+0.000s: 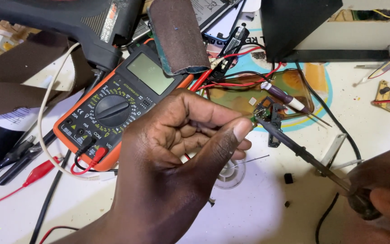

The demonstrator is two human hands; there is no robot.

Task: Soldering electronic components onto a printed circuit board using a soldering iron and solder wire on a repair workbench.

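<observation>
Pinching a small circuit board [262,113] between thumb and fingers, the left hand [177,149] fills the foreground; the right hand [380,190], off to its right, grips a soldering iron [303,153] whose tip meets the board. Beyond the left hand lies an orange multimeter [113,108] on the worktop [258,212].

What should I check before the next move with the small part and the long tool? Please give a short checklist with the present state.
1. Left hand pinches the small circuit part: ok.
2. Right hand grips the long tool: ok.
3. Tool tip touches the part: ok.
4. Multimeter display readable: cannot tell.
5. Probe lies apart from the part: cannot tell.
</observation>
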